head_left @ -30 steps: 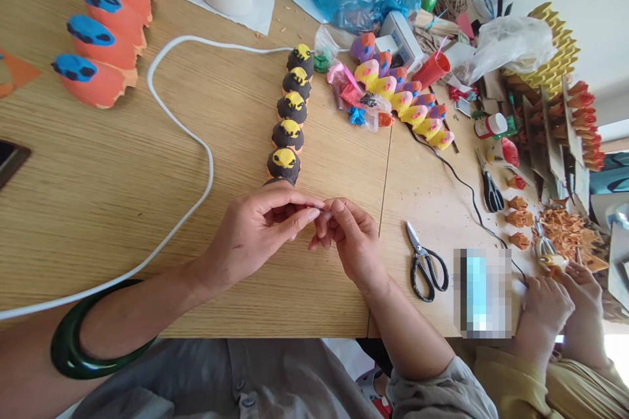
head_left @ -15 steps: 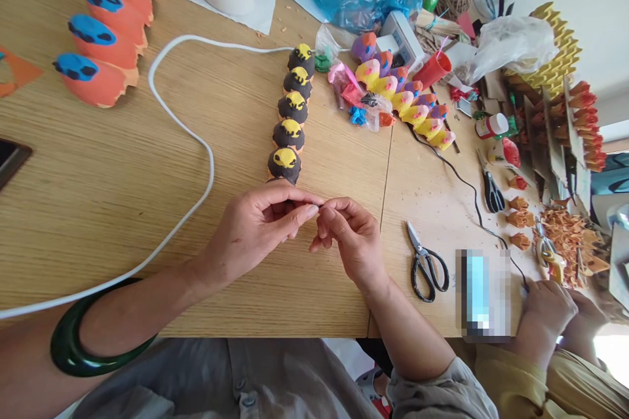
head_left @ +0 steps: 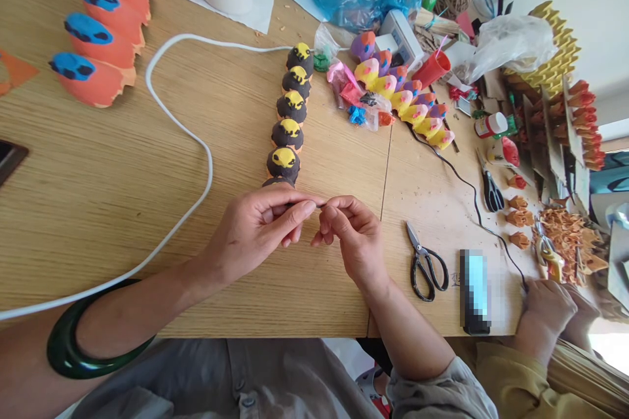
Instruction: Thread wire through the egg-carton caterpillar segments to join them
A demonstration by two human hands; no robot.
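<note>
My left hand [head_left: 265,219] is closed in a pinch, thumb against forefinger. At its fingertips is a thin dark strand [head_left: 319,205], too small to name surely. My right hand [head_left: 354,236] meets it from the right, thumb and forefinger pinching the strand's other end. Just beyond the hands stands a row of dark rounded cups [head_left: 286,134] with yellow tops and black marks. The nearest cup is partly hidden behind my left hand.
A white cable [head_left: 209,163] curves across the table's left half, near orange cups [head_left: 93,82] with blue tops. Scissors [head_left: 425,262] and a phone [head_left: 476,291] lie right. Another person's hands [head_left: 550,308] rest at the right edge. Yellow-pink cups [head_left: 403,103] stand farther back.
My fingertips have drawn slightly apart, and a little more of the dark strand shows between them. The view has shifted slightly; the cups stay in place.
</note>
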